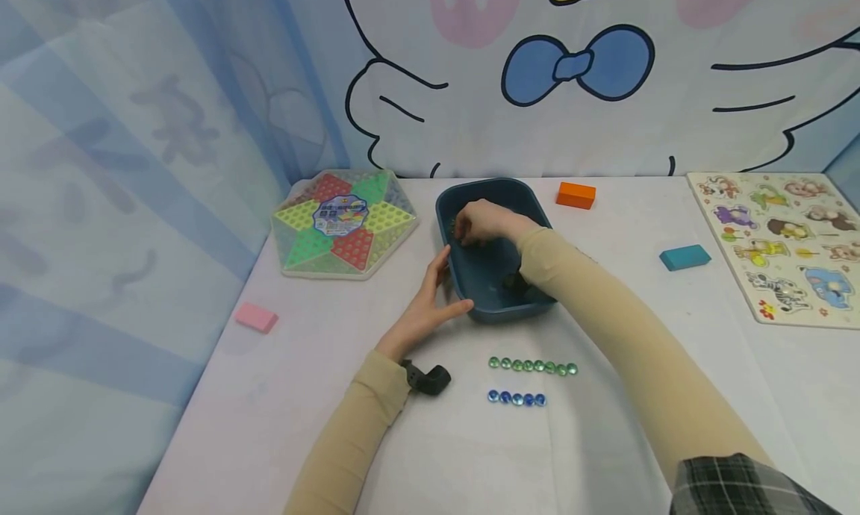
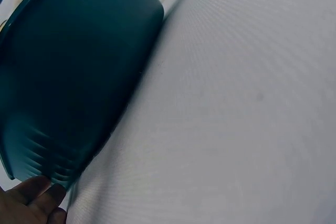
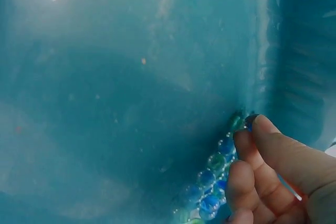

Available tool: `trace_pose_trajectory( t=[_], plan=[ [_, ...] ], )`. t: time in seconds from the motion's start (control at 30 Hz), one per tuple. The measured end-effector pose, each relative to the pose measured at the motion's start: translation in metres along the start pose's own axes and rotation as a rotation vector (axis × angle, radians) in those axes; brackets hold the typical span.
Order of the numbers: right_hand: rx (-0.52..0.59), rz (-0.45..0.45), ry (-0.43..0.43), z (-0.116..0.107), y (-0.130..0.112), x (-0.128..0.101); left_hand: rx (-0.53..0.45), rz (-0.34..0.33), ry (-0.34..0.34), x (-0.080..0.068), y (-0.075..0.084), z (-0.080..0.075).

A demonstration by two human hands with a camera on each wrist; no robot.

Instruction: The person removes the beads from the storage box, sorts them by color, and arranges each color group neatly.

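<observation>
In the head view a dark blue-green plastic bin (image 1: pixel 493 313) stands on the table. My left hand (image 1: pixel 425 306) lies against its left side and near corner, thumb and fingers spread; in the left wrist view its fingertips (image 2: pixel 52 192) touch the bin's ridged wall. Reaching inside, my right hand (image 1: pixel 487 222) pinches a dark blue glass bead (image 3: pixel 250 122) between thumb and index finger. Below that hand, more blue and green glass beads (image 3: pixel 209 206) lie piled along the bin's edge. Nearer me on the table are a row of green beads (image 1: pixel 528 366) and a row of blue beads (image 1: pixel 517 398).
A hexagonal board game box (image 1: pixel 383 257) lies left of the bin. Around it sit a pink block (image 1: pixel 256 317), an orange block (image 1: pixel 575 195) and a teal block (image 1: pixel 684 257). An animal puzzle board (image 1: pixel 793 246) is at far right. A printed curtain (image 1: pixel 403 127) hangs behind the table.
</observation>
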State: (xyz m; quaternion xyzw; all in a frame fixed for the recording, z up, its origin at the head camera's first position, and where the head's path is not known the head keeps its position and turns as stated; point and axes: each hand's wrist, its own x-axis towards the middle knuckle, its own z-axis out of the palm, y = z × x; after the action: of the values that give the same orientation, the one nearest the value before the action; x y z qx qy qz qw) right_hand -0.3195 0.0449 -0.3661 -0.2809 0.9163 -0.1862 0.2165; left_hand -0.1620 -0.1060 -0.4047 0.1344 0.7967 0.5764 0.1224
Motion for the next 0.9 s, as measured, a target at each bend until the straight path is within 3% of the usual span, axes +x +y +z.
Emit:
trace_pose_trajectory(
  t=[0.5, 0.9],
  plan=[
    [0.028, -0.126, 0.068, -0.035, -0.001, -0.034, -0.003, -0.011, -0.003, 0.001, -0.001, -0.001],
    [0.109, -0.237, 0.059, -0.033, -0.007, -0.095, -0.008, -0.006, -0.001, 0.003, -0.002, 0.000]
  ],
)
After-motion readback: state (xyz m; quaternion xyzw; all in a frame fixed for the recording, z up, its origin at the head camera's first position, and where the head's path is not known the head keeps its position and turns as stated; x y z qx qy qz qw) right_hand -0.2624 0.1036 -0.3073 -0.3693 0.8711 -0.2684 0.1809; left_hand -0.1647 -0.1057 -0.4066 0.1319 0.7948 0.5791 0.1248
